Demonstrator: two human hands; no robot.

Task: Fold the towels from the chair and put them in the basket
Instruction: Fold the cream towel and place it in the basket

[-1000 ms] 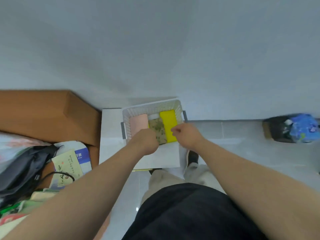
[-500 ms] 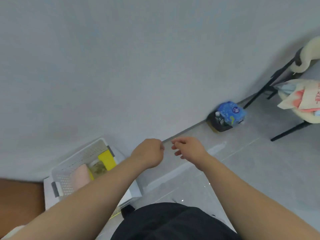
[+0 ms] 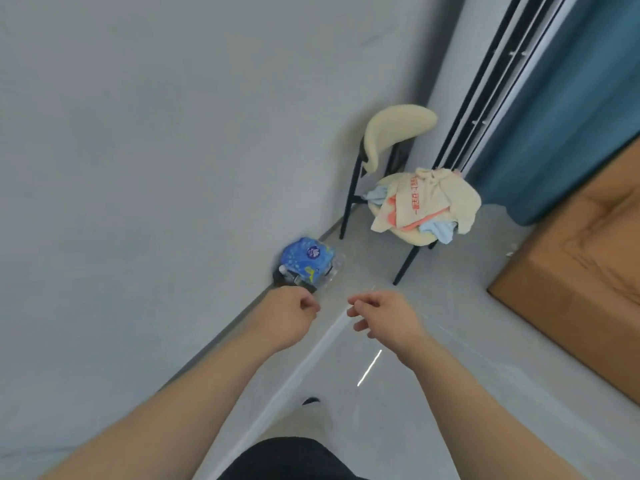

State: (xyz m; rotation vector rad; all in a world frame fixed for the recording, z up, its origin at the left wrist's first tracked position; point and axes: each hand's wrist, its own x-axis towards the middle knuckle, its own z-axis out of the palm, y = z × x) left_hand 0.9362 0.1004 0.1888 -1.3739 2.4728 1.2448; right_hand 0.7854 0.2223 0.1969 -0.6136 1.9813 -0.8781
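Rumpled towels (image 3: 424,202) heaped on chair (image 3: 398,133)

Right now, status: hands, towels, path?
Left hand fisted, right hand loose, both empty. Towels heaped on chair, unfolded. Blue pack by wall, off the path.

The bare left arm (image 3: 173,420) and the bare right arm (image 3: 485,420) reach out in front of the body, side by side. The left grip (image 3: 291,317) is curled into a fist with nothing in it. The right grip (image 3: 384,315) is near it but not touching, its fingers bent loosely down, holding nothing.
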